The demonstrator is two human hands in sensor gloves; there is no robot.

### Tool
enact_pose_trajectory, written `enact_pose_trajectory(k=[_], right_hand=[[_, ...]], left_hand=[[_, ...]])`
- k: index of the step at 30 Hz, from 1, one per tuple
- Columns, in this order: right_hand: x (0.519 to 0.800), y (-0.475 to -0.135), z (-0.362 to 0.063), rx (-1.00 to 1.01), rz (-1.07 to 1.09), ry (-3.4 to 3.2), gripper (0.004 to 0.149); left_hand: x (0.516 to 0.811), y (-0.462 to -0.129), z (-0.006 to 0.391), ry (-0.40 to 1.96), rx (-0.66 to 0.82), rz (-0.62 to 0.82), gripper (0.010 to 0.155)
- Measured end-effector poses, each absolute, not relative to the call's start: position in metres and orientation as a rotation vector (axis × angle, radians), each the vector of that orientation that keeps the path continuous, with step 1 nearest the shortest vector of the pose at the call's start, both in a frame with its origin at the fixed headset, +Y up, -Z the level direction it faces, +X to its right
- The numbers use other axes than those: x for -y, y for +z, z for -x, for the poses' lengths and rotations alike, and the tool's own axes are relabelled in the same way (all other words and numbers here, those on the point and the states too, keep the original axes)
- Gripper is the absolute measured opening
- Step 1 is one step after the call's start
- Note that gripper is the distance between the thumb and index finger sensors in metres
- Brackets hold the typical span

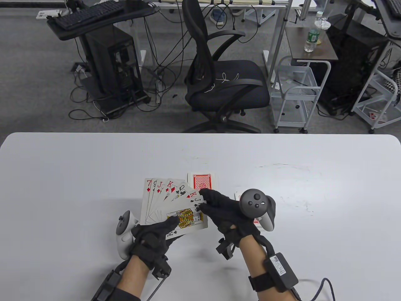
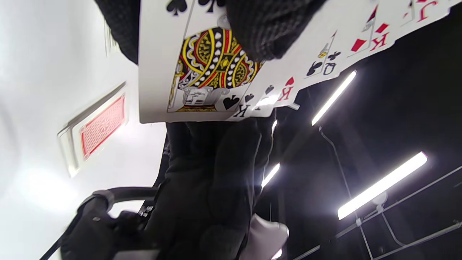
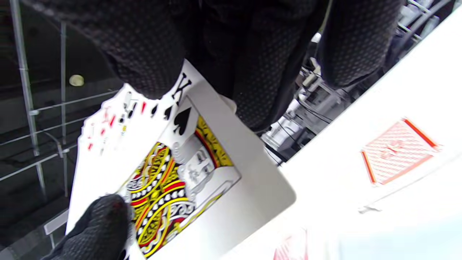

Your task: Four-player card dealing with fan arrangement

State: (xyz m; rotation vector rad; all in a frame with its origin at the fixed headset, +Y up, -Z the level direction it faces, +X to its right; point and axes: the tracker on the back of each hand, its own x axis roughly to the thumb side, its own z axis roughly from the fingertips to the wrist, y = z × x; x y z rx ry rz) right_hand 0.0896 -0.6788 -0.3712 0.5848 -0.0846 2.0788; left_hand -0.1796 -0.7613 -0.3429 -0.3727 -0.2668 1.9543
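Observation:
My left hand holds a face-up fan of cards above the white table, thumb pressed on the front card, a king of spades. My right hand pinches the fan's right edge near the top corner of the king of spades. A face-down red-backed pile lies on the table just behind the fan; it also shows in the left wrist view and the right wrist view. Another red-backed pile lies mostly hidden under my right hand.
An office chair stands beyond the table's far edge. A white wire cart is to its right. The table's far edge runs across the middle of the table view.

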Motion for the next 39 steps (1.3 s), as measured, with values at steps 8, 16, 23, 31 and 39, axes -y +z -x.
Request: enact_pose_trajectory(k=[8, 16, 23, 31, 39], right_hand=[[0.684, -0.364, -0.074, 0.131, -0.655, 2.055, 0.061], [0.686, -0.365, -0.082, 0.203, -0.462, 1.874, 0.041], [0.676, -0.366, -0.086, 0.28, -0.497, 2.04, 0.041], [0.67, -0.377, -0.118, 0.317, -0.427, 2.007, 0.042], [0.641, -0.37, -0.146, 0.543, -0.506, 1.894, 0.04]], left_hand=[[0.765, -0.34, 0.186, 1.976, 0.151, 0.285, 0.057], [0.761, -0.343, 0.179, 1.92, 0.263, 0.344, 0.057], [0.762, -0.344, 0.175, 1.878, 0.276, 0.368, 0.058], [0.761, -0.344, 0.168, 1.808, 0.334, 0.456, 0.057], [0.76, -0.343, 0.154, 1.639, 0.421, 0.588, 0.057]])
